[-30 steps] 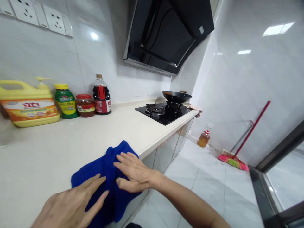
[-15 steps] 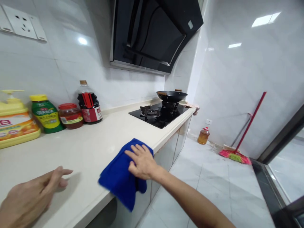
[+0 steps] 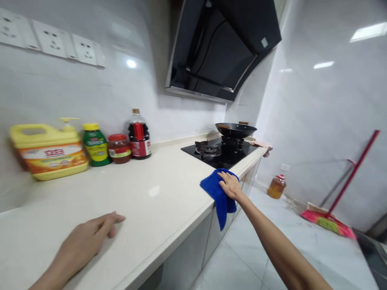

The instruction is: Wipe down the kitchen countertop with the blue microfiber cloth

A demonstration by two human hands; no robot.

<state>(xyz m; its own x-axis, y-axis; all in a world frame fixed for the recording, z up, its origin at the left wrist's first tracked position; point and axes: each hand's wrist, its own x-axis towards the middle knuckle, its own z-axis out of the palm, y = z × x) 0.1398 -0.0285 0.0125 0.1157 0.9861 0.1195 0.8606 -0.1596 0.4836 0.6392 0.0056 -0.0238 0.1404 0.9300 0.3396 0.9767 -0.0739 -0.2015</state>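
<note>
My right hand is palm down on a blue cleaning cloth, fingers extended over its top and pressing it to the counter's front edge. Part of the cloth hangs over that edge, in front of the cabinet doors. The black gas stove lies just beyond the cloth. Over the pale countertop, at the lower left, is my left hand, holding nothing. Its index finger points right and the other fingers are loosely bent; whether it touches the counter I cannot tell.
Along the wall stand a yellow detergent jug, a green bottle, a red-lidded jar and a dark sauce bottle. A wok sits on the far burner beneath the range hood. An oil jug and broom are on the floor.
My right hand has slid the blue cloth along the counter's front edge, away from me towards the stove. The view has swung left; my left hand keeps much the same pose.
</note>
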